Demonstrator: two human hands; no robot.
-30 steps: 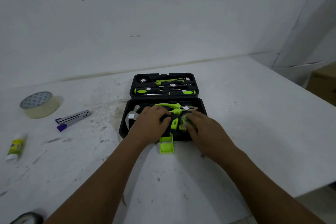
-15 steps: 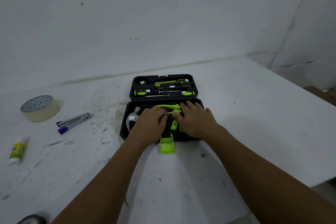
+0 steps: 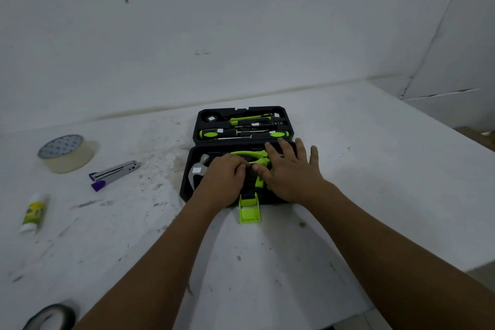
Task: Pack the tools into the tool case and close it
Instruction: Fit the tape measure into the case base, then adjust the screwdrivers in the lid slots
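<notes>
The black tool case (image 3: 184, 190) lies open on the white table, its lid half (image 3: 198, 126) flat at the back with green-and-black screwdrivers (image 3: 214, 133) in their slots. The near half holds a hammer whose steel head (image 3: 197, 170) shows at the left, and green-handled pliers (image 3: 249, 153). My left hand (image 3: 223, 178) lies on the hammer's handle with its fingers curled over it. My right hand (image 3: 290, 174) presses flat on the tools at the right side, fingers spread towards the hinge. A green latch (image 3: 249, 211) hangs open at the front edge.
Left of the case lie a roll of beige tape (image 3: 65, 154), a silver and purple stapler-like tool (image 3: 113, 174) and a small glue tube (image 3: 33, 213). A black tape roll (image 3: 51, 316) sits at the near left corner. The table's edge runs down the right side.
My right hand has slid from the front right of the case up across the tools and now lies flat with spread fingers. My left hand has hardly moved.
</notes>
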